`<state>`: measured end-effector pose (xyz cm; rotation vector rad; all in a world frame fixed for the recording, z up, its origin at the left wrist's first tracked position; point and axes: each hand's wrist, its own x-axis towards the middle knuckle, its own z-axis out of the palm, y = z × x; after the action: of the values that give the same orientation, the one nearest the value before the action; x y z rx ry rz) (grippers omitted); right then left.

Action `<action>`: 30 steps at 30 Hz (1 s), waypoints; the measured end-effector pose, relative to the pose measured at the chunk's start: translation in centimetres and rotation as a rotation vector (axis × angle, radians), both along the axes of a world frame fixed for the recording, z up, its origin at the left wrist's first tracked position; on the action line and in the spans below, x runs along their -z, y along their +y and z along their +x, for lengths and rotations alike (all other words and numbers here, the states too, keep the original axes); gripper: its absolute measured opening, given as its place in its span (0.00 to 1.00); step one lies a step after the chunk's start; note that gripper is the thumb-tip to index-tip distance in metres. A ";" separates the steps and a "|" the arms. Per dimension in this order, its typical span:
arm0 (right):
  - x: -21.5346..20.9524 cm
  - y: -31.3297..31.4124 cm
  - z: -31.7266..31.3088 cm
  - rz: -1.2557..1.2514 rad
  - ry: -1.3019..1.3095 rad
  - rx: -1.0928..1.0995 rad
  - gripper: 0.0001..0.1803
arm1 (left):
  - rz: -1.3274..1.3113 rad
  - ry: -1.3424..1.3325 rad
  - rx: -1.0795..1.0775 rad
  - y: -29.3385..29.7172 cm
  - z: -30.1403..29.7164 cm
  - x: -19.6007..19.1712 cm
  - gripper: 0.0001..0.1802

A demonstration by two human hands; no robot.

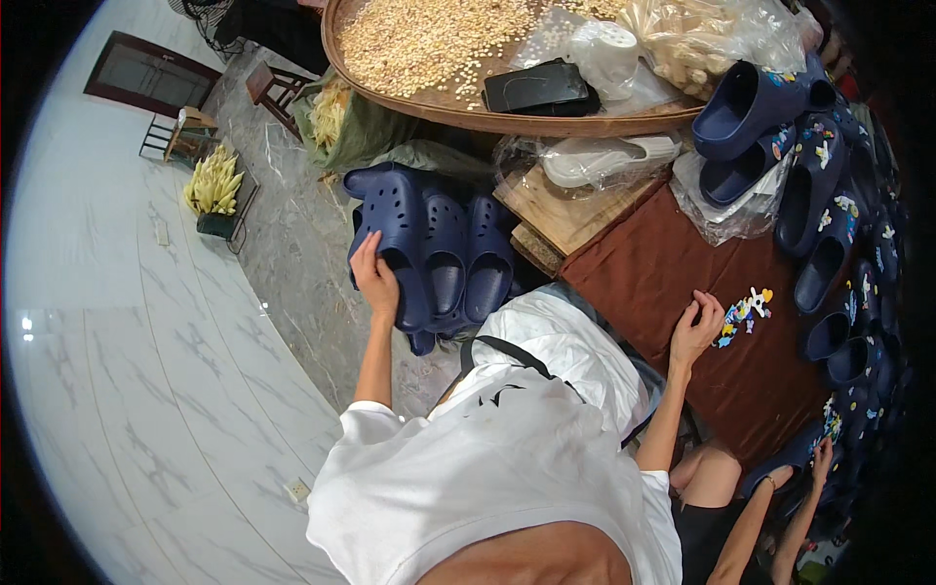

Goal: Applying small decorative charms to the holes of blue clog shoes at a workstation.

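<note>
You see a bright, evenly lit scene; soft glare spots sit on the pale marble floor (117, 322). Fisheye bending curves the floor lines, black corners ring the view, and the right edge falls dim and blurry.

clogs (429, 253) left | charms (743, 314) right on cloth (663, 283) | tray (507, 119) behind

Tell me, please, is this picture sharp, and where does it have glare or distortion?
In the head view, the middle is fairly sharp; the marble floor curves strongly toward the black rim; small glare spots sit at its left; the navy clogs at the right edge are dark and smeared.
</note>
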<state>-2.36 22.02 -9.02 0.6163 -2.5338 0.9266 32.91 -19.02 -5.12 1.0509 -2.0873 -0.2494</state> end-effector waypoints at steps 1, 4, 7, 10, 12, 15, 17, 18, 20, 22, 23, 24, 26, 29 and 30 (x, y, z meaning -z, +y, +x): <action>-0.1 0.2 -0.1 -0.002 0.001 -0.007 0.09 | 0.016 -0.007 0.014 -1.0 0.2 0.7 0.25; -0.8 -0.2 -0.2 -0.017 -0.009 -0.021 0.09 | 0.063 -0.046 0.063 -3.2 1.5 3.1 0.26; -1.6 -1.6 -0.7 -0.070 -0.044 -0.029 0.09 | 0.111 0.019 -0.036 -5.0 3.4 5.9 0.25; -3.2 -2.4 -2.4 -0.111 -0.026 -0.016 0.09 | 0.187 0.017 -0.053 -6.0 4.1 7.8 0.26; -4.3 -3.2 -4.2 -0.146 -0.007 -0.018 0.08 | 0.198 0.043 -0.048 -6.1 3.9 8.5 0.27; -6.7 -5.5 -7.1 -0.233 0.013 -0.042 0.07 | 0.199 0.061 -0.064 -6.1 3.7 8.8 0.28; -8.2 -7.6 -9.1 -0.289 -0.128 -0.069 0.11 | 0.193 0.061 -0.069 -5.9 4.0 8.9 0.28; -8.5 -8.6 -10.3 -0.335 -0.122 -0.089 0.17 | 0.181 0.050 -0.100 -5.8 3.8 8.8 0.28; -7.8 -10.8 -13.4 -0.485 -0.257 -0.110 0.30 | 0.141 0.040 -0.124 -5.6 3.5 8.6 0.29; -7.9 -13.2 -15.6 -0.697 -0.514 -0.116 0.46 | 0.112 0.037 -0.130 -5.3 3.5 8.4 0.29; -8.6 -14.1 -16.5 -0.701 -0.508 -0.115 0.46 | 0.085 0.026 -0.147 -5.4 3.4 8.2 0.29; -9.3 -15.0 -17.5 -0.680 -0.666 -0.105 0.47 | 0.082 0.030 -0.145 -5.1 3.2 7.7 0.29; -10.0 -16.0 -18.5 -0.651 -0.791 -0.044 0.45 | -0.002 0.043 -0.139 -4.4 2.1 6.8 0.28; -9.8 -16.2 -19.5 -0.598 -0.816 -0.101 0.40 | -0.015 0.114 -0.051 -3.1 -0.8 4.3 0.27; -9.8 -16.4 -19.3 -0.595 -0.802 -0.082 0.37 | -0.018 0.116 -0.050 -2.5 -1.9 3.2 0.27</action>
<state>-21.64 5.60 0.79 0.1633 -2.6077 2.1898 31.01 -21.51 -8.28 1.0514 -1.9540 -0.2605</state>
